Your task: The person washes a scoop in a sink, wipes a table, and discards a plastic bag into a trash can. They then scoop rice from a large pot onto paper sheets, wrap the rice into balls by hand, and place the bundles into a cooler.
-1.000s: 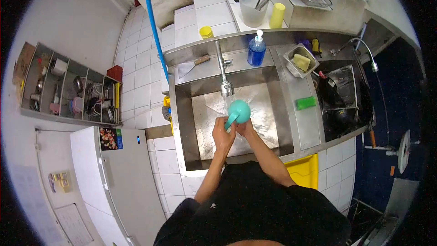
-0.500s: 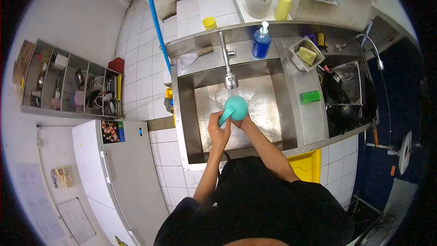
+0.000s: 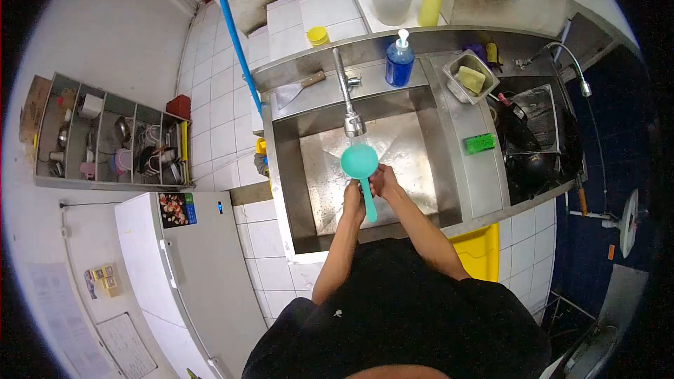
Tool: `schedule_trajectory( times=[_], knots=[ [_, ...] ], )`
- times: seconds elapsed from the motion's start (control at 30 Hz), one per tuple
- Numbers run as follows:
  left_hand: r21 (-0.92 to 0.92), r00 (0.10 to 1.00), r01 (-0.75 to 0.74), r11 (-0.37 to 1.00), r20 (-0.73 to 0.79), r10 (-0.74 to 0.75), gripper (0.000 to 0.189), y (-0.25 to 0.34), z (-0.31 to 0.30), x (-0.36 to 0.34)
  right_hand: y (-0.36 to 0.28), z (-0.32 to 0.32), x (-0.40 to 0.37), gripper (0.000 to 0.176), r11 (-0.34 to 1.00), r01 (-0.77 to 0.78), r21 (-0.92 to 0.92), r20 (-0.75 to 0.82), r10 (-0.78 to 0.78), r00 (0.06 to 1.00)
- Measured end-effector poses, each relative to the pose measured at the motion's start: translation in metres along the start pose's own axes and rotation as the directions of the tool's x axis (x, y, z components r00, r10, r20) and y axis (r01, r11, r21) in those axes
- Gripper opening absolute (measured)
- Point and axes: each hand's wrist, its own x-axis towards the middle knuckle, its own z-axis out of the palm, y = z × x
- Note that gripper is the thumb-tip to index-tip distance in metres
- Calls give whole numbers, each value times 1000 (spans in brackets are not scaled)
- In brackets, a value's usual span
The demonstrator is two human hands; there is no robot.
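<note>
A turquoise plastic dipper (image 3: 359,161) is under the tap (image 3: 354,124), over the steel sink (image 3: 435,224). Its round bowl faces up towards me and its long handle points back at my body. My left hand (image 3: 354,200) is closed on the handle from the left, just below the bowl. On the other side, my right hand (image 3: 383,181) grips near the joint of bowl and handle with curled fingers; some of them are hidden. Water seems to run from the tap towards the bowl.
Behind the sink stand a blue soap bottle (image 3: 400,62) and a scraper (image 3: 300,90). To the right are a steel container with a sponge (image 3: 470,80), a green scrubber (image 3: 479,143) and a second basin with dark pans (image 3: 530,161). A white fridge (image 3: 200,260) stands left.
The dipper has turned over: its rounded underside showed before, now the open side of its bowl faces up. The handle has swung round towards my body, and my right hand has come further into sight.
</note>
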Motion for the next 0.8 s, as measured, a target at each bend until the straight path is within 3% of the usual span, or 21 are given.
schedule_trajectory(
  times=[0.07,0.1,0.13,0.2,0.23,0.4,0.47,0.5,0.53,0.6,0.63,0.67,0.73,0.8],
  knots=[
    [79,991,129,988,26,-131,27,-6,-1,-13,0,-13,-11,38,984,28,-178,15,-26,1000],
    [-21,991,136,991,-9,-136,28,-6,3,-17,9,-8,-5,37,989,146,9,-62,-146,987],
    [-18,990,140,990,-12,-140,28,-6,2,-17,10,-10,-6,37,989,144,13,-66,-143,988],
    [-44,994,65,997,-83,-69,27,-7,2,-19,5,2,-23,38,999,-15,47,-17,16,1000],
    [8,996,84,996,-4,-84,26,-8,3,-21,5,12,-41,38,990,-7,-138,-105,-8,994],
    [45,997,-29,999,-71,32,28,-7,1,-17,7,11,-33,34,998,-62,-19,-19,62,998],
    [90,1000,15,996,-27,-12,25,-6,3,-22,6,10,-40,35,979,-59,-194,-2,60,998],
    [93,1000,13,996,-26,-10,25,-5,2,-21,14,11,-23,35,1000,10,-21,-108,-12,994],
    [92,999,-10,996,-37,14,26,-5,1,-20,16,3,-16,35,1000,13,-16,-106,-14,994],
    [85,998,-42,996,-52,46,26,-5,1,-20,16,-8,-13,32,994,-17,-110,-5,17,1000],
    [142,998,-27,989,-58,36,28,-4,2,-22,2,18,-55,25,983,-55,-175,7,57,998],
    [204,998,-11,979,-64,25,29,-1,2,-23,9,14,-38,25,983,-54,-174,14,57,998],
    [208,994,-75,975,-59,89,29,-2,-14,-15,23,-8,11,25,998,22,65,-10,-21,1000],
    [321,899,-369,872,-116,423,30,10,-15,-26,21,-4,22,27,997,23,79,20,-24,1000]
  ],
)
